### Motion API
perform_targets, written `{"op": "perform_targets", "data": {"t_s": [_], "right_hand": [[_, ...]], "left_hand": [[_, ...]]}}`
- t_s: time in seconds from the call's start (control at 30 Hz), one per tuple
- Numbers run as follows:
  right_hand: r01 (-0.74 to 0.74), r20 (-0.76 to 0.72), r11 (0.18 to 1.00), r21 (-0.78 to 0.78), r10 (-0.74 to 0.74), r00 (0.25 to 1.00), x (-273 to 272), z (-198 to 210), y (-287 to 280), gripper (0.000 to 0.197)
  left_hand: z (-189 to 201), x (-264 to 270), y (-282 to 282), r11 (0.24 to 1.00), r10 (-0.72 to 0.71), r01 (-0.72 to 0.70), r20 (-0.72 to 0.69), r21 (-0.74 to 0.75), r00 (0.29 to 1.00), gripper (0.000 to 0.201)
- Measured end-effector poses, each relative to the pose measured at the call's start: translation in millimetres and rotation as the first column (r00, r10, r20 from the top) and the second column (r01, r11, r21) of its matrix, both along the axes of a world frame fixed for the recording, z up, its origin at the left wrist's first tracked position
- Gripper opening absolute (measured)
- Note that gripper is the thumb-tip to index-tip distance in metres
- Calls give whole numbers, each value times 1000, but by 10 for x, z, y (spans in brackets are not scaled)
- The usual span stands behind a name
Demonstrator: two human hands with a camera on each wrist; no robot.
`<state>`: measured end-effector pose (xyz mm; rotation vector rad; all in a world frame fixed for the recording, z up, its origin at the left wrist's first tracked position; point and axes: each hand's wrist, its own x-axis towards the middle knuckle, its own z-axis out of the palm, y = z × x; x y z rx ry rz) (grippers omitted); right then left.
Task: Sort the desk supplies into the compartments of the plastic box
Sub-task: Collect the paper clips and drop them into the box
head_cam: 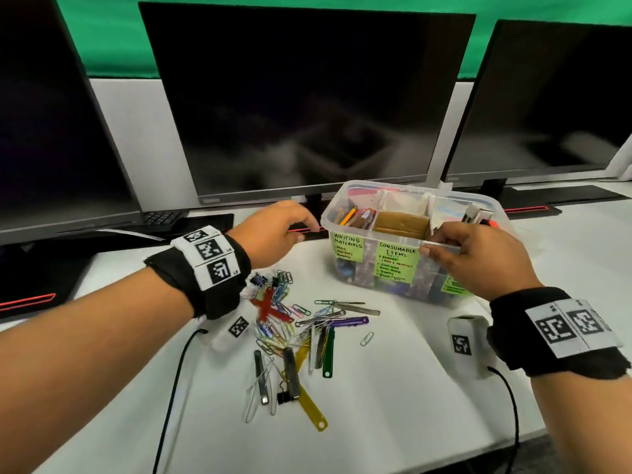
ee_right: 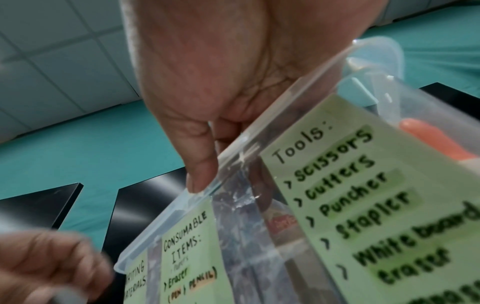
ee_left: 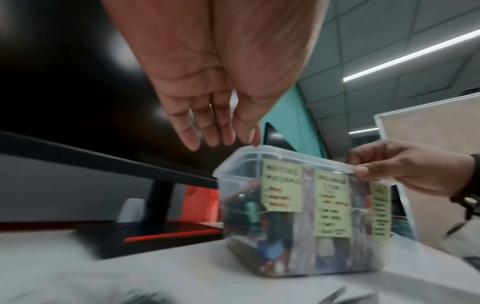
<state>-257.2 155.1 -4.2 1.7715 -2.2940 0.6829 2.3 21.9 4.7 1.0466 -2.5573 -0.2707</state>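
A clear plastic box with cardboard dividers and green labels stands on the white table before the middle monitor. My right hand pinches its near rim, thumb outside and fingers inside, above the gap between the "Consumable items" and "Tools" labels. At the box's left end my left hand hovers with straight fingers, holding nothing; whether the tips touch the corner rim I cannot tell. Pens fill the left compartment. A loose pile of coloured paper clips, file fasteners and black binder clips lies near the left wrist.
Three dark monitors stand along the back, their black bases close behind the box. A keyboard sits at the back left. Black cables run from both wrists over the table's front edge.
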Motion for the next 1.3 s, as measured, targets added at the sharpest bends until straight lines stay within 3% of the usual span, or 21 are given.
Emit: {"op": "perform_targets", "data": {"t_s": [0.1,0.17,0.23,0.33,0.47,0.63,0.7,0.87,1.0,1.07,1.1,1.17,1.23,1.3], "right_hand": [[1,32,1000,3,-1,999,6,-3,-13,18],[7,45,1000,7,-7,999,6,0,-17,18],[8,56,1000,14,-9,998,14,4,-12,19],[4,76,999,32,-6,997,42,25,9,18],[-7,116,998,55,0,993,52,50,-12,16],[-41,216,990,136,10,976,58,106,-92,13],[-33,228,989,142,0,974,89,128,-120,14],[-16,274,991,133,-21,961,160,138,-114,13],[4,211,987,-158,30,977,403,197,-84,13],[-108,126,969,-221,138,982,621,214,-78,11],[-204,96,966,-162,221,970,730,198,-82,10],[-343,23,925,164,344,939,907,126,-106,13],[-295,-44,808,511,367,929,975,-11,-192,28],[-190,-101,724,663,338,936,983,-157,-286,47]], "left_hand": [[-110,427,-87,976,126,-166,262,138,957,28],[-172,626,-92,950,128,-241,456,199,881,36],[-218,748,-51,931,112,-278,542,235,833,44],[-256,797,128,936,61,-239,550,258,833,52],[-312,720,534,956,-173,34,468,290,867,53],[-395,564,853,913,-397,238,586,332,706,69],[-434,509,860,920,-386,236,624,312,679,69],[-510,398,703,951,-301,184,601,249,740,47],[-550,356,542,971,-221,127,561,202,798,37],[-554,358,467,980,-172,84,568,179,805,38],[-553,363,448,985,-146,63,577,162,804,40],[-516,358,471,990,-113,46,576,131,810,44],[-440,335,562,988,-143,89,523,127,840,42],[-360,289,704,967,-249,191,452,171,856,37]]}}
